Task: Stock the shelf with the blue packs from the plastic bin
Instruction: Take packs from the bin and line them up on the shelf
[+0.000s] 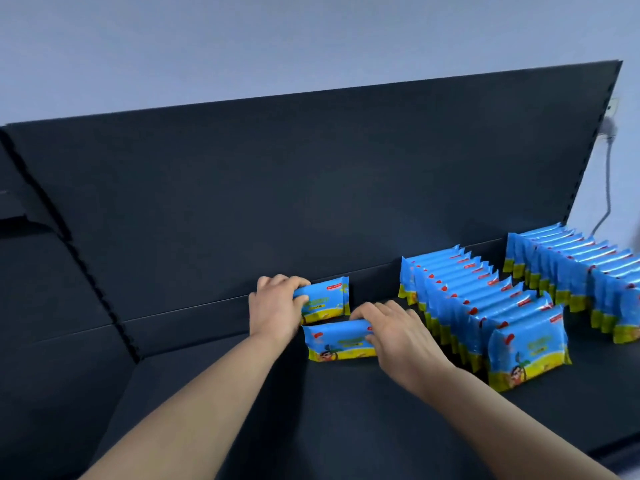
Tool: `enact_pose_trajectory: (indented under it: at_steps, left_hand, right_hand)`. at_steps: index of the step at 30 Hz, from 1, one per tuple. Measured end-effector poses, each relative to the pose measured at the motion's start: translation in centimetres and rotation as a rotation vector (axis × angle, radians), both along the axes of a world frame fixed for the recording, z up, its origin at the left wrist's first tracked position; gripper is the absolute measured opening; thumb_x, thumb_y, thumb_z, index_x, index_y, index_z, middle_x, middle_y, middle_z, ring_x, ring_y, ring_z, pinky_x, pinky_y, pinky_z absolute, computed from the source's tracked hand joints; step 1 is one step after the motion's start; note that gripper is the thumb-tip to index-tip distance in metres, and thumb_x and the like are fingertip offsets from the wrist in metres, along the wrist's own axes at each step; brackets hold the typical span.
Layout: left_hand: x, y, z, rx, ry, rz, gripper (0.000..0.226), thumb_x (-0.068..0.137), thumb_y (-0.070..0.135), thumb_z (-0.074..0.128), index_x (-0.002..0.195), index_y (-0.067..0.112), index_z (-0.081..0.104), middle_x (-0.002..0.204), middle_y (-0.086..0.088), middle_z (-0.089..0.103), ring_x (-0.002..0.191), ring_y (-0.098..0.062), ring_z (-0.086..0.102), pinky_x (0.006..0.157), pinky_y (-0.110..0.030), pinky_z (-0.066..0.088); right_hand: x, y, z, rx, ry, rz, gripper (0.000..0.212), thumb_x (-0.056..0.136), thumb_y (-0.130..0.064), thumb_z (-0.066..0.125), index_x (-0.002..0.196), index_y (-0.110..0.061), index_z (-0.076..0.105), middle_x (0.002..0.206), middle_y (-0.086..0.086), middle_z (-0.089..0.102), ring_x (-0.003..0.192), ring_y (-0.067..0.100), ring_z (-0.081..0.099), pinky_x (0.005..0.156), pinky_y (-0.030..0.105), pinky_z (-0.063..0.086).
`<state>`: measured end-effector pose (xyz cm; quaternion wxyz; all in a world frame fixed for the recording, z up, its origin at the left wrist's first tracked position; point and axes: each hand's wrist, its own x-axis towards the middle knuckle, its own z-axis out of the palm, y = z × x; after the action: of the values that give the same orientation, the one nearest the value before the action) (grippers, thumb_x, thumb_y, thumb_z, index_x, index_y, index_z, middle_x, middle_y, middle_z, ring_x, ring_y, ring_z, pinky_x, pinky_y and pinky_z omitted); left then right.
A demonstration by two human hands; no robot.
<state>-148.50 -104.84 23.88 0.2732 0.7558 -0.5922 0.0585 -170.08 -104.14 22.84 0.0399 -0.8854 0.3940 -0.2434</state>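
1. Where both bare forearms reach in from the bottom edge, the dark shelf [311, 417] lies under them, its deck running off to the right.
2. The right hand [391, 332] comes first. Its fingers curl over the top right end of the nearer pack [337, 342], a blue pack with a yellow-green lower band, which stands on its long edge on the shelf and leans a little.
3. Just behind, the left hand [277, 306] grips the left end of the farther pack [327, 299], with the fingers wrapped over its top edge and the thumb on its front face. This pack stands upright near the foot of the back panel. The two packs sit close, one behind the other; whether they touch I cannot tell.
4. Right of the hands, the middle row [485, 306] of the same blue packs stands upright, pressed face to back from the front of the shelf to the rear.
5. Farther right, across a bare gap, the right-hand row [571, 271] stands the same way and runs off the picture's edge.
6. The back panel [311, 185] rises dark and plain behind everything, with a slotted upright [69, 254] at its left end.
7. Beyond it is a pale wall [311, 36] — a grey cable [607, 188] hangs down it at the far right.
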Motion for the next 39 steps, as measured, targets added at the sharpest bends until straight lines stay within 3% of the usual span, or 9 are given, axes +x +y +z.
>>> enact_pose_trajectory:
  at_steps: [4, 8, 11, 14, 19, 24, 28, 34, 39]
  left_hand:
    - [0.7, 0.5, -1.3, -0.166, 0.053, 0.034, 0.035, 0.086, 0.025, 0.068, 0.120, 0.023, 0.059, 0.117, 0.004, 0.056, 0.108, -0.020, 0.046, 0.088, -0.037, 0.044]
    - [1.5, 1.9, -2.7, -0.353, 0.389, 0.131, 0.028, 0.094, 0.011, 0.054, 0.122, 0.012, 0.055, 0.119, -0.002, 0.053, 0.109, -0.017, 0.050, 0.090, -0.023, 0.038]
    - [1.9, 2.9, -3.4, -0.362, 0.673, 0.172, 0.021, 0.099, 0.016, 0.044, 0.117, 0.013, 0.055, 0.114, 0.001, 0.057, 0.106, -0.016, 0.054, 0.089, -0.022, 0.036]
    - [1.5, 3.8, -4.4, -0.311, 0.819, 0.159, 0.017, 0.099, 0.032, 0.046, 0.106, 0.021, 0.056, 0.105, 0.007, 0.060, 0.104, -0.015, 0.056, 0.086, -0.023, 0.036]
    - [0.9, 4.0, -5.3, -0.071, 0.641, 0.104, 0.040, 0.086, 0.052, 0.061, 0.116, 0.028, 0.051, 0.108, 0.018, 0.060, 0.097, -0.003, 0.058, 0.083, -0.025, 0.045]
    - [0.9, 3.7, -5.6, 0.002, 0.413, 0.151, 0.037, 0.087, 0.053, 0.058, 0.113, 0.029, 0.051, 0.109, 0.017, 0.058, 0.106, -0.007, 0.053, 0.082, -0.028, 0.045]
    - [0.9, 3.6, -5.7, 0.017, 0.359, 0.154, 0.033, 0.091, 0.050, 0.054, 0.114, 0.026, 0.050, 0.112, 0.015, 0.057, 0.108, -0.010, 0.050, 0.080, -0.027, 0.043]
    - [1.1, 3.4, -6.1, 0.019, 0.324, 0.153, 0.036, 0.089, 0.050, 0.056, 0.113, 0.024, 0.049, 0.114, 0.012, 0.058, 0.107, -0.012, 0.050, 0.084, -0.030, 0.045]
    - [1.3, 3.4, -6.2, -0.009, 0.406, 0.157, 0.064, 0.082, 0.053, 0.065, 0.132, 0.020, 0.041, 0.129, 0.008, 0.053, 0.120, -0.014, 0.050, 0.096, -0.034, 0.046]
  right_hand:
    - [1.5, -1.6, 0.2, 0.044, -0.009, 0.018, 0.041, 0.090, -0.009, 0.052, 0.126, -0.029, 0.048, 0.116, -0.005, 0.044, 0.101, 0.015, 0.040, 0.082, 0.031, 0.039]
    - [3.6, -3.2, 0.0, 0.044, 0.011, -0.003, 0.047, 0.091, -0.008, 0.050, 0.133, -0.029, 0.044, 0.119, -0.002, 0.041, 0.105, 0.017, 0.040, 0.088, 0.033, 0.042]
    - [5.3, -4.2, -0.3, 0.000, 0.019, -0.035, 0.052, 0.090, -0.006, 0.051, 0.134, -0.031, 0.043, 0.120, -0.001, 0.040, 0.106, 0.018, 0.040, 0.087, 0.031, 0.040]
    - [6.8, -4.6, -0.6, -0.101, -0.001, -0.091, 0.054, 0.084, -0.006, 0.060, 0.131, -0.029, 0.047, 0.121, 0.000, 0.044, 0.107, 0.022, 0.044, 0.081, 0.031, 0.037]
    - [8.0, -4.7, -1.8, -0.101, -0.153, -0.268, 0.078, 0.069, -0.018, 0.080, 0.136, -0.019, 0.041, 0.131, 0.010, 0.045, 0.110, 0.029, 0.050, 0.082, 0.041, 0.047]
    - [8.2, -3.7, -6.0, 0.065, -0.251, -0.229, 0.076, 0.079, -0.014, 0.072, 0.139, -0.012, 0.026, 0.143, 0.019, 0.032, 0.120, 0.035, 0.048, 0.094, 0.043, 0.047]
    - [8.3, -4.3, -6.6, 0.119, -0.255, -0.173, 0.068, 0.089, -0.016, 0.059, 0.145, -0.016, 0.022, 0.150, 0.010, 0.021, 0.124, 0.030, 0.045, 0.099, 0.039, 0.043]
    - [8.3, -4.1, -6.4, 0.142, -0.238, -0.190, 0.068, 0.089, -0.020, 0.059, 0.145, -0.016, 0.021, 0.150, 0.009, 0.019, 0.122, 0.031, 0.046, 0.098, 0.039, 0.045]
    - [6.7, -2.4, -5.7, 0.189, -0.173, -0.239, 0.063, 0.090, -0.022, 0.058, 0.142, -0.015, 0.023, 0.153, 0.012, 0.010, 0.126, 0.029, 0.042, 0.100, 0.035, 0.040]
